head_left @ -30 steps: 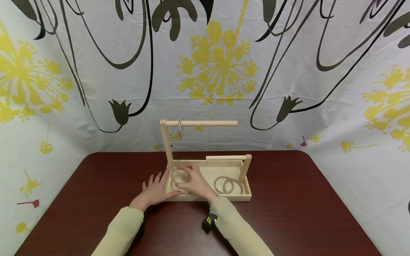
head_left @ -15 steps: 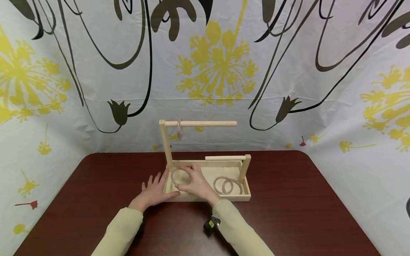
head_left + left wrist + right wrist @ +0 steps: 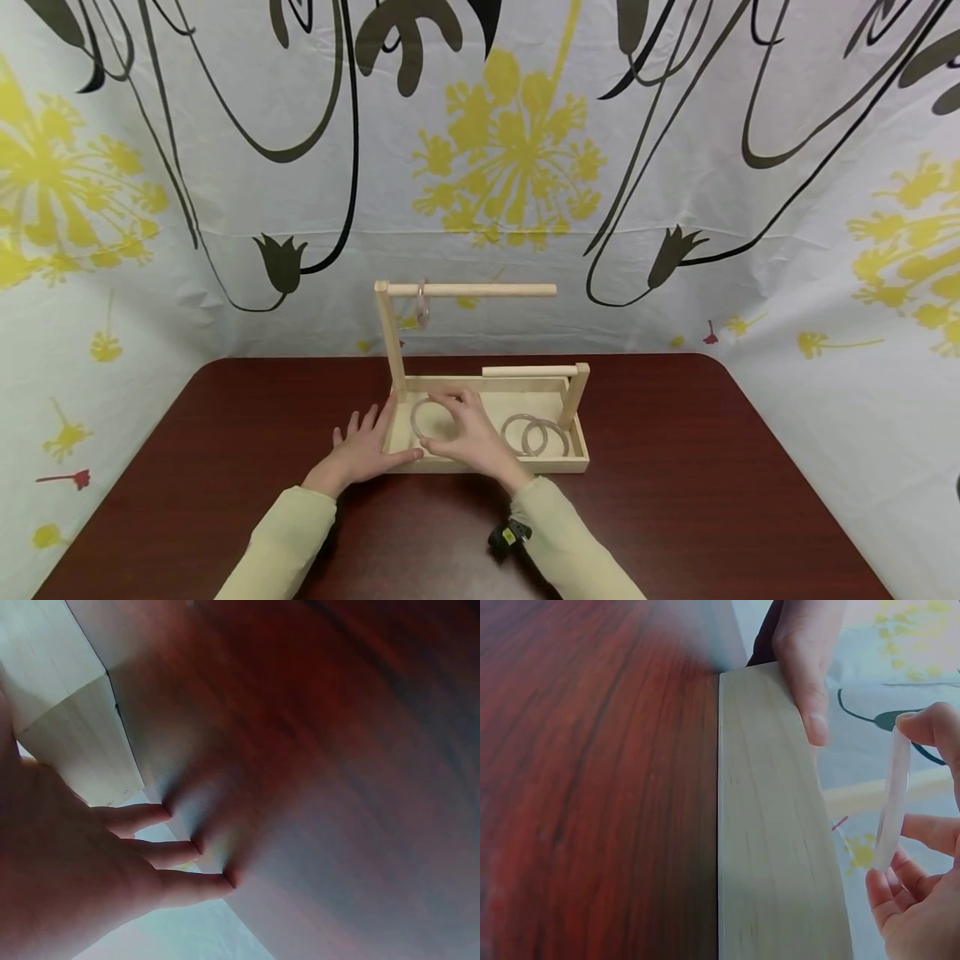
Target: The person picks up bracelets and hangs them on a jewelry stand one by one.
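In the head view my right hand (image 3: pixel 476 437) pinches a clear ring (image 3: pixel 412 419) between thumb and fingers above the left part of a wooden tray (image 3: pixel 491 467). The right wrist view shows this ring (image 3: pixel 894 799) edge-on, held at its two ends by the fingertips. My left hand (image 3: pixel 363 447) rests at the tray's left end, its thumb over the front rim. Three of its fingers (image 3: pixel 172 855) reach straight out to the tabletop in the left wrist view. Two more rings (image 3: pixel 503 435) overlap in the tray's right end. Another ring (image 3: pixel 422 308) hangs on the upper rod (image 3: pixel 487 289).
A tall post (image 3: pixel 392 346) at the tray's left carries the upper rod, which points right. A shorter post (image 3: pixel 574 396) at the right carries a lower rod (image 3: pixel 528 371), pointing left. The dark red table (image 3: pixel 675 467) ends before a patterned curtain (image 3: pixel 480 192).
My right hand has shifted slightly to the right with the ring, away from the tray's left end. The left hand and the other rings have not moved.
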`<state>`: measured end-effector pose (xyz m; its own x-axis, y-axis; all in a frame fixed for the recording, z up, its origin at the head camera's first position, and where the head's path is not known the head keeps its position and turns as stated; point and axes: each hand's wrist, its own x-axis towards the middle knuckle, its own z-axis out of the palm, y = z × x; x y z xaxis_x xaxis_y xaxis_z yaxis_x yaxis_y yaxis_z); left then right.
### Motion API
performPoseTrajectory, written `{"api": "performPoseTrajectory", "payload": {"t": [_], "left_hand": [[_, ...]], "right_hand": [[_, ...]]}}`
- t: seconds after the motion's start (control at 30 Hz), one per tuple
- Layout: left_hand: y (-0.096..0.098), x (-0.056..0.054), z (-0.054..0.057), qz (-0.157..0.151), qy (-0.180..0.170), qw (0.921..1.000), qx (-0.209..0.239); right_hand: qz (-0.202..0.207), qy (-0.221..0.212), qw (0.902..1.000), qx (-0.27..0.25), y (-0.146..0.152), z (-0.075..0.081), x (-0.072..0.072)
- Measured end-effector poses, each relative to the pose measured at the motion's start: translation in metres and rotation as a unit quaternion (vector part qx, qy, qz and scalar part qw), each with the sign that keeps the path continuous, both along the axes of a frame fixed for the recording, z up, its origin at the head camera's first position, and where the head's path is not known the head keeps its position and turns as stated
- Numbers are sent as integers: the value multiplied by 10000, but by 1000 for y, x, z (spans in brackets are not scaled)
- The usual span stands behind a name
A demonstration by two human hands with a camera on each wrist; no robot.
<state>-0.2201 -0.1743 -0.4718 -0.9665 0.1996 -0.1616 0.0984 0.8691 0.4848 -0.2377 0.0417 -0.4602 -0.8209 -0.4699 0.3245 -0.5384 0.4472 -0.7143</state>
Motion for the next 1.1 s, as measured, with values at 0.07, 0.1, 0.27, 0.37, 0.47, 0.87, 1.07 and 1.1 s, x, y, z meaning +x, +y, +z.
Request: {"api": "performPoseTrajectory", "payload": {"t": [0.07, 0.1, 0.27, 0.37, 0.47, 0.87, 1.07, 1.1], "left_hand": [[0, -1, -1, -10, -5, 10000, -23], [1, -1, -1, -8, 0, 10000, -33], [0, -1, 0, -5, 4, 10000, -54], [0, -1, 0, -5, -9, 10000, -45], [0, -1, -1, -2, -9, 10000, -40], [1, -1, -1, 42, -5, 10000, -8], [1, -1, 0, 27, 0, 10000, 4], [1, -1, 0, 30, -6, 10000, 8]], "right_hand": [[-30, 20, 10000, 13, 3, 1, 2], [-46, 48, 10000, 8, 4, 2, 2], [-160, 76, 9996, -217, 9, 8, 6], [-202, 117, 9991, -346, 12, 12, 8], [-188, 168, 9987, -435, 14, 15, 11], [-182, 189, 9978, -614, 24, 33, 22], [-228, 142, 9973, -676, 29, 43, 26], [-215, 160, 9972, -694, 30, 44, 27]]}}
